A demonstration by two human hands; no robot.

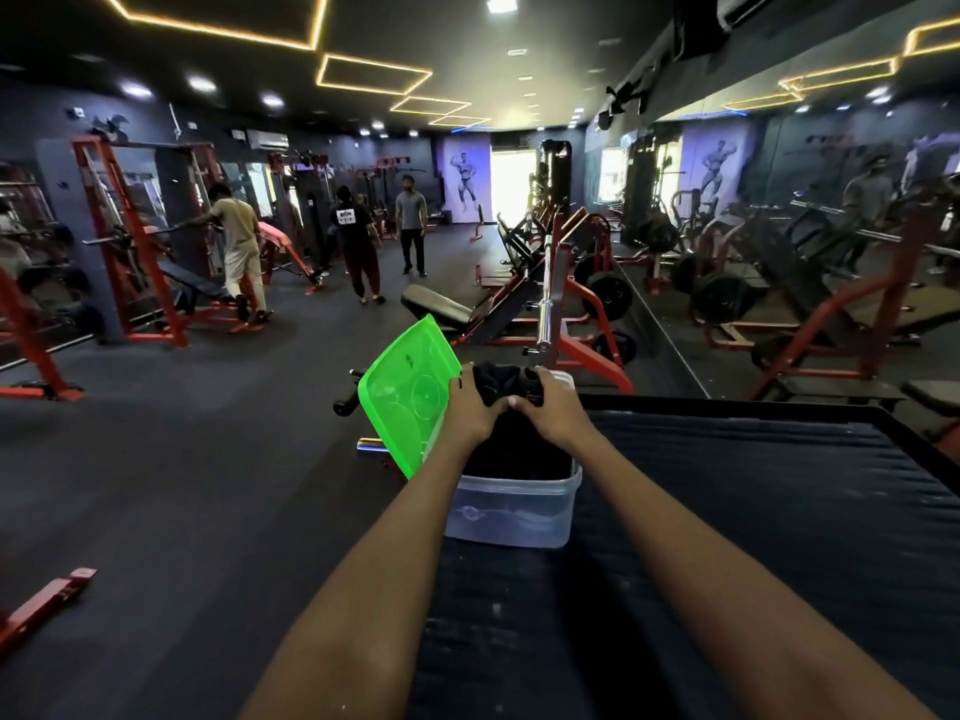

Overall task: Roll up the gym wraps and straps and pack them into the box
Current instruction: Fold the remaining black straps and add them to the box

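So the black wraps [511,385] are bunched up right over the far end of the clear box [514,511], which sits on the dark worktop [727,511] near its left edge. My worry is the bundle springs loose and spills over the rim, or I nudge the box off that edge. Left hand [470,413] and right hand [553,407] both have fingers [545,379] curled tight around the wraps. The green lid [405,392] is propped just beside the left hand.
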